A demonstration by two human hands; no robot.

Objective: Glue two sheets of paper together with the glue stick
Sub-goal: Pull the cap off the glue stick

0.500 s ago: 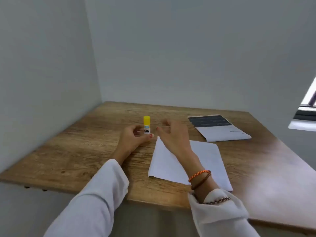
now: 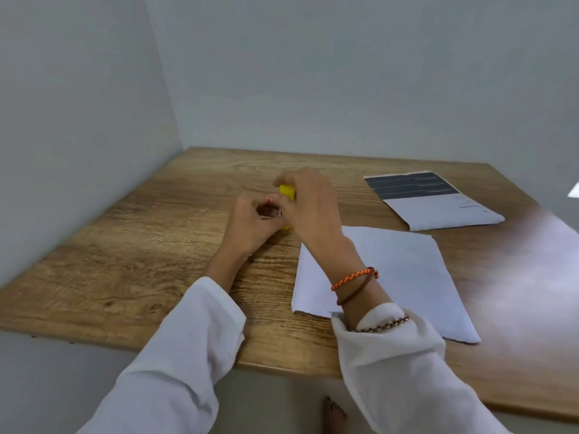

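Wood-grain tabletop point(image 2: 131, 277), set into a corner of plain pale walls, is viewed from above its near edge.

Nearest: two white sleeves are seen reaching in from the bottom; the right wrist carries an orange braided band point(image 2: 354, 278) and a brown band.

Plain white sheet point(image 2: 407, 277): laid flat on the tabletop under and to the right of the right forearm, its left corner slightly lifted.

Left hand point(image 2: 250, 227): curled closed around the lower body of the glue stick point(image 2: 287, 191), which is mostly hidden. A sliver of yellow is seen below the hands, near the tabletop.

Right hand point(image 2: 310, 208): fingers are closed over the yellow cap at the stick's upper end. The stick's long axis is held roughly upright, cap uppermost, leaning slightly; the exact tilt cannot be told. Whether the cap is seated or freed cannot be told.

Farthest: a second sheet point(image 2: 438, 208), folded, printed with a dark band at its far end, is laid flat, apart from the white sheet.
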